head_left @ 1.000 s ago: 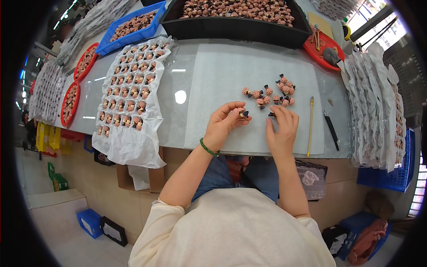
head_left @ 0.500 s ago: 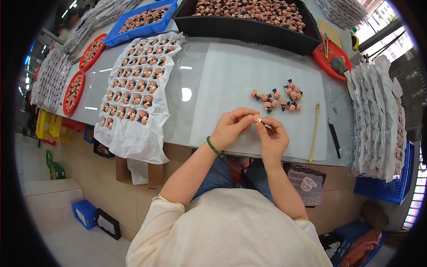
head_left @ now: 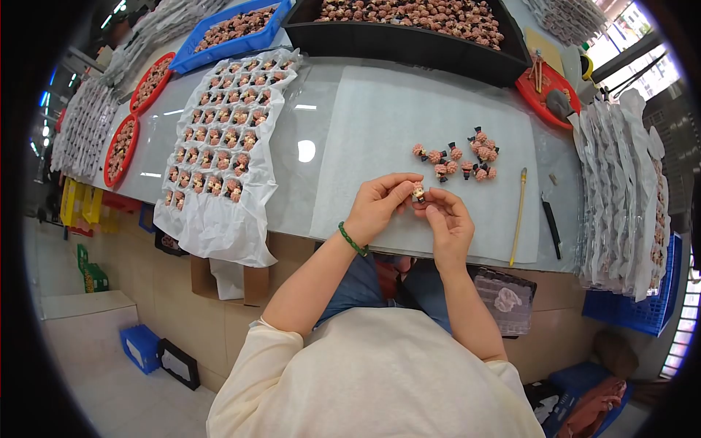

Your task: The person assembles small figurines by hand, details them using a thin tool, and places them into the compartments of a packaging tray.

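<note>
A small pink-haired figurine (head_left: 418, 191) with a dark base is upright between my two hands, above the white sheet (head_left: 365, 131). My left hand (head_left: 376, 208), with a green bracelet at the wrist, pinches it from the left. From the right, the fingers of my right hand (head_left: 449, 223) close on its lower part. Several similar pink and black pieces (head_left: 483, 144) lie loose on the sheet beyond my right hand. To the left, a white tray (head_left: 212, 230) holds rows of such figurines in its pockets.
Behind are a black bin (head_left: 409, 42) and a blue tray (head_left: 237, 47), both full of pieces. Red trays (head_left: 120, 152) stand far left. A yellow brush (head_left: 519, 215) and a black tool (head_left: 550, 229) lie at right, beside stacked white trays (head_left: 613, 197).
My right hand has come in from beside the loose pieces to meet my left hand at the figurine. Since the middle frame the figurine has turned upright. The view has shifted slightly.
</note>
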`<action>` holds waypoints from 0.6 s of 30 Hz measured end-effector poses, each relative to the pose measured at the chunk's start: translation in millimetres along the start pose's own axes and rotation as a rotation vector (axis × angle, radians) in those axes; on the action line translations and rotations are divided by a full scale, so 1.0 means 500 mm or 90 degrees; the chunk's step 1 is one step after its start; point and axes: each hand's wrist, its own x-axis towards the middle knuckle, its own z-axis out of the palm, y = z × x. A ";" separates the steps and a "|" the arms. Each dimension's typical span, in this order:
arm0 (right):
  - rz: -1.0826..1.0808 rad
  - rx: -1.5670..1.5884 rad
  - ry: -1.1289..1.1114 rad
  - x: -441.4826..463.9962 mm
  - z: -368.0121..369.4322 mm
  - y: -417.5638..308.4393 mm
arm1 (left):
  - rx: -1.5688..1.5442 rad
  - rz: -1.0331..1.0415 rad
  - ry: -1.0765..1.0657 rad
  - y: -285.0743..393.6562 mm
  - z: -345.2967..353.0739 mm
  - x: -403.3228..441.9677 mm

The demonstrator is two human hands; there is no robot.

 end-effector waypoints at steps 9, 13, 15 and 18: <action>0.027 -0.010 0.003 -0.001 0.000 0.008 | 0.018 0.014 -0.013 -0.004 -0.002 -0.002; -0.009 -0.014 0.027 -0.003 0.003 0.012 | -0.008 -0.004 -0.012 -0.003 -0.001 -0.003; -0.024 -0.018 0.037 -0.005 0.003 0.013 | -0.025 -0.001 -0.010 0.005 0.003 -0.004; -0.053 -0.034 0.040 -0.005 0.001 0.017 | -0.035 0.017 -0.018 0.003 0.000 -0.004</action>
